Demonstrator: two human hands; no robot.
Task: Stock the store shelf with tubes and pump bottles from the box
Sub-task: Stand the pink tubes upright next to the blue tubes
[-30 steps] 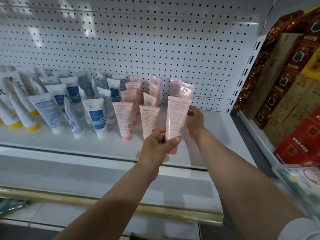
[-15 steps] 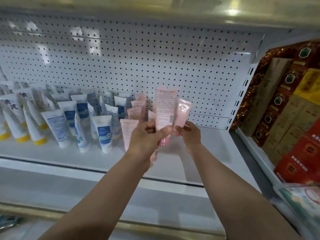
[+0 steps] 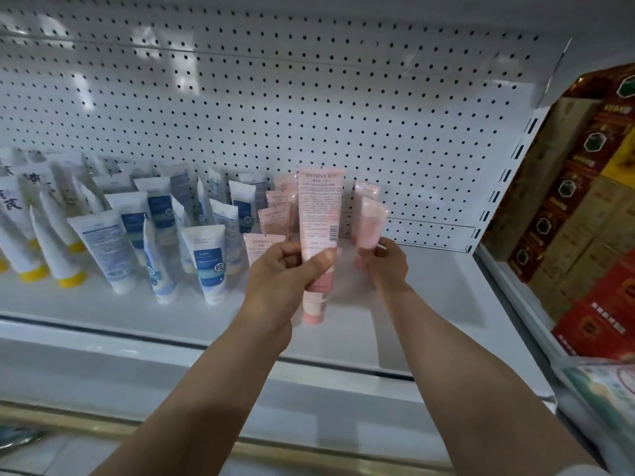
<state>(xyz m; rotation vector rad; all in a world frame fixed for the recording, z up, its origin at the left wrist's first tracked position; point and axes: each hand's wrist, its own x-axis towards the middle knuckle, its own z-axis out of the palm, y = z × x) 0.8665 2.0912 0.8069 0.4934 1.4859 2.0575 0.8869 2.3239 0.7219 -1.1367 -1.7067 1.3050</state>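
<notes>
Both hands have risen since a second ago; the left hand grips a pink tube cap-down, the right hand pinches another pink tube, above the shelf's right end, likely for upright placement.

Ahead of you stands a white pegboard back panel, its rows of dark holes catching pale patches of reflected light near its upper left; below it the white shelf runs to a slotted upright at its right edge; past that upright you see stacked red and brown cartons on the neighbouring unit; a brass-coloured rail crosses below the shelf's front edge.
</notes>
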